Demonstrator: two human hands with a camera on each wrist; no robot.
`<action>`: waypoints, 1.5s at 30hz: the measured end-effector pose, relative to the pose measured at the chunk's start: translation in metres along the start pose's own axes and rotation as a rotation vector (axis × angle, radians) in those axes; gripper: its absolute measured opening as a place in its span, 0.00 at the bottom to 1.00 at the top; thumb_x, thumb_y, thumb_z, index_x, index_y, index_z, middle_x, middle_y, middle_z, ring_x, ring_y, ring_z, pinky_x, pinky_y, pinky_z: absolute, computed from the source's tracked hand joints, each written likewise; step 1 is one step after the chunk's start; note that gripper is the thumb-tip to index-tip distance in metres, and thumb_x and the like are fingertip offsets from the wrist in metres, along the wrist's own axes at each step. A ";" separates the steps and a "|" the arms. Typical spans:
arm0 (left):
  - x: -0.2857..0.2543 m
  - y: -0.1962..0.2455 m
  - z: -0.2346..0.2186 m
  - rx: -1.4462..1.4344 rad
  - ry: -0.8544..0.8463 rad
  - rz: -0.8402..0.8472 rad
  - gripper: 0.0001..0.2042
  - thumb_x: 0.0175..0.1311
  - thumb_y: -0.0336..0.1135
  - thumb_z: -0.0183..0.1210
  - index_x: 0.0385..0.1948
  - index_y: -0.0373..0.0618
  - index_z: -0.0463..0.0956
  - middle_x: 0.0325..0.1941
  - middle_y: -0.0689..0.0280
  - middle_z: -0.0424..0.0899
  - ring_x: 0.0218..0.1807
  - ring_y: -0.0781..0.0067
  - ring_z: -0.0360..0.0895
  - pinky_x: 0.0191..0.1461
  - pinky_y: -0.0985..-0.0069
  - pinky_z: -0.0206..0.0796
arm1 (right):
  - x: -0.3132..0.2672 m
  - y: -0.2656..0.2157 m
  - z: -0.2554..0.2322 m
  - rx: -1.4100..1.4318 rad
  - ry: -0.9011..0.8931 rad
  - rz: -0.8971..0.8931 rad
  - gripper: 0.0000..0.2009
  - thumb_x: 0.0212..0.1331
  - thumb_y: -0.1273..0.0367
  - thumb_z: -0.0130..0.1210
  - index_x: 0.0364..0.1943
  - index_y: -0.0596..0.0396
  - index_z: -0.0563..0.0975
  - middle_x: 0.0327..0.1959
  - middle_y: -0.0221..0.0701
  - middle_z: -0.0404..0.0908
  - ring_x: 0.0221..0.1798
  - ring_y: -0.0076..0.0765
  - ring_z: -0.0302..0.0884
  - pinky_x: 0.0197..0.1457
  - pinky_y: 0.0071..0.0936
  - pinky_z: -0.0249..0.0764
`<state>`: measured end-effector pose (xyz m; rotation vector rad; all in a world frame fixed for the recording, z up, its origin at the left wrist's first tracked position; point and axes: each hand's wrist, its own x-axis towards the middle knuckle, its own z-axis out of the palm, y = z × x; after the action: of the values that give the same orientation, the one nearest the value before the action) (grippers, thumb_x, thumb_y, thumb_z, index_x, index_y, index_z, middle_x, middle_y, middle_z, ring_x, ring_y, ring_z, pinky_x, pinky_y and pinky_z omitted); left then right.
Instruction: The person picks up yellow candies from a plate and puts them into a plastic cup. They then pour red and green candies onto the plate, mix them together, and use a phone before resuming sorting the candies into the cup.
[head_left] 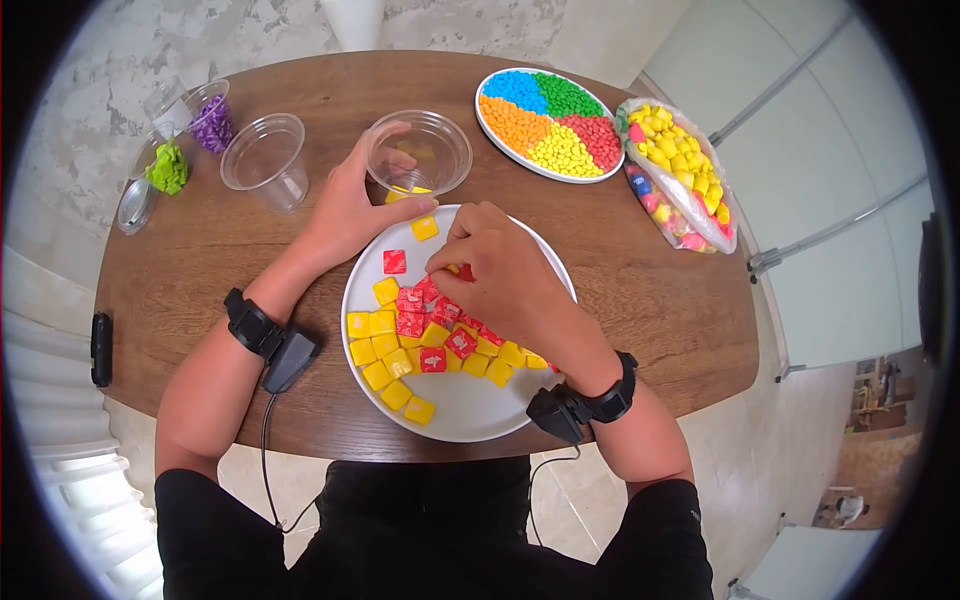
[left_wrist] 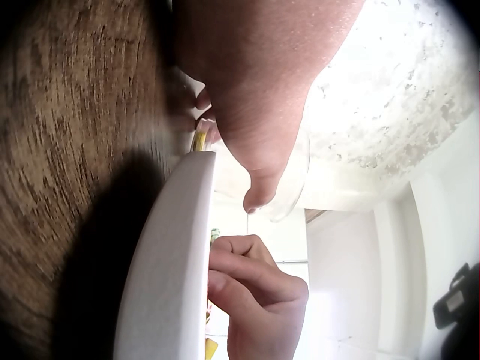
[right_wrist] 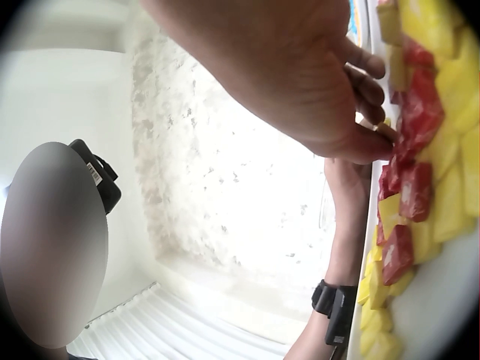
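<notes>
My left hand [head_left: 345, 210] grips a clear plastic cup [head_left: 455, 165] over the far rim of a white plate [head_left: 480, 415]. Yellow pieces [head_left: 405, 192] show through the cup near its base. On the plate lie many square wrapped candies, yellow ones [head_left: 382, 345] and red ones [head_left: 410, 322], bunched at the middle and left. My right hand [head_left: 500, 275] is low over the pile, thumb and fingertips pinching a yellow candy [right_wrist: 386, 126], mostly hidden by the fingers. A lone red candy [head_left: 395, 261] and a yellow candy [head_left: 425, 228] lie nearer the cup.
An empty clear cup [head_left: 265, 165] stands left of my left hand. Farther left are a cup of purple bits [head_left: 212, 125] and a container with green pieces [head_left: 168, 168]. At the back right sit a plate of colour-sorted candies [head_left: 550, 125] and an open bag of yellow and pink pieces [head_left: 685, 170].
</notes>
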<state>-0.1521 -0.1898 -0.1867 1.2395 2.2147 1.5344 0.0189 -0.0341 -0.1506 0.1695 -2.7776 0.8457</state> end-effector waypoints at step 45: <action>0.002 0.000 0.000 -0.003 0.010 0.101 0.45 0.49 0.39 0.80 0.73 0.51 0.65 0.53 0.56 0.85 0.58 0.64 0.81 0.66 0.65 0.71 | 0.004 -0.019 -0.016 0.168 0.498 -0.138 0.26 0.48 0.74 0.72 0.55 0.67 0.82 0.53 0.46 0.83 0.51 0.50 0.81 0.54 0.40 0.79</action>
<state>-0.1538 -0.1880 -0.1865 1.3646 2.1866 1.5823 0.0210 -0.0410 -0.1266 0.1527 -2.2094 0.9365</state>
